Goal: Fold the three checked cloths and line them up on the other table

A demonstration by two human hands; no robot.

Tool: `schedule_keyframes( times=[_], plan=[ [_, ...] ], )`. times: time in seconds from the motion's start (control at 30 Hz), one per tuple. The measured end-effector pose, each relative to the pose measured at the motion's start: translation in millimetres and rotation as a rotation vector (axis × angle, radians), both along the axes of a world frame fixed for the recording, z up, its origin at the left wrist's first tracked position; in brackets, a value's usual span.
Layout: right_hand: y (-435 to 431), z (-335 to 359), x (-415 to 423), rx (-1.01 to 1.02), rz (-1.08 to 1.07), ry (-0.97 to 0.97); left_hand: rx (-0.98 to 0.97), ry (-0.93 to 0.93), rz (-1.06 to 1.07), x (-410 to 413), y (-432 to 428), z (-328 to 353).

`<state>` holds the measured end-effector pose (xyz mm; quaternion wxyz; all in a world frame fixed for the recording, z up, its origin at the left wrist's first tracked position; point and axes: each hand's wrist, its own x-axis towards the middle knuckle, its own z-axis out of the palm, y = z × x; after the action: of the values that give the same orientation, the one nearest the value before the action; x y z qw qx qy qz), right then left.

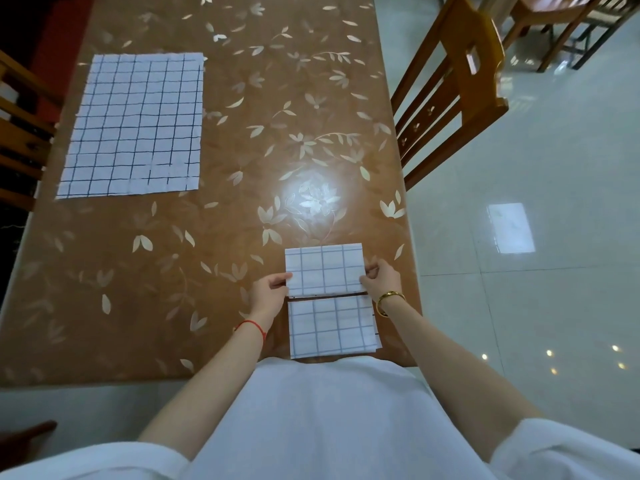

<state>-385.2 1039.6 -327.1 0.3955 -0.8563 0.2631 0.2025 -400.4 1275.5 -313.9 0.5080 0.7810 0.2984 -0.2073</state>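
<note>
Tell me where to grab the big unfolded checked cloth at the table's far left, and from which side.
Probably pinch the unfolded cloth at its two near corners, coming from the near edge of the table. It lies flat and fully spread, its longer side running away from the person, so that edge is the closest one and can be lifted straight into a fold.

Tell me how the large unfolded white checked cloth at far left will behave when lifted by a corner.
The unfolded white checked cloth lies thin and flat, so it would probably droop limply and feel light. Pushed on the glossy brown flowered table, it may slide or bunch.
</note>
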Motion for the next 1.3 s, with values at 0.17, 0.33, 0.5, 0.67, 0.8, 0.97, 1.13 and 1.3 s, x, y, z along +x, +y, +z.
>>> schedule_keyframes(
  times=[0.17, 0.33, 0.5, 0.67, 0.8, 0.97, 1.13, 1.3],
  plan=[
    [-1, -5, -4, 0.013, -0.033, 0.003, 0.028, -0.006, 0.005, -1, -2, -2],
    [-5, -6, -8, 0.014, -0.072, -0.012, 0.029, -0.023, 0.013, -5, -1, -1],
    [-5, -6, -11, 0.029, -0.099, -0.023, -0.007, -0.02, 0.003, -10, -1, 1],
    [-4, -3, -14, 0.03, -0.118, -0.031, -0.02, -0.028, -0.022, -15, 0, 5],
    [-3, 2, -14, 0.009, -0.143, -0.063, -0.03, -0.052, 0.018, -20, -1, 11],
    [-2, 19, -11, 0.087, -0.201, -0.087, -0.062, -0.07, 0.144, -28, 3, 18],
    [1, 29, -10, 0.289, -0.29, -0.11, -0.203, -0.125, 0.357, -43, 2, 32],
    [5, 39, -16, 0.431, -0.259, -0.128, -0.283, -0.173, 0.516, -70, -1, 44]
  ],
)
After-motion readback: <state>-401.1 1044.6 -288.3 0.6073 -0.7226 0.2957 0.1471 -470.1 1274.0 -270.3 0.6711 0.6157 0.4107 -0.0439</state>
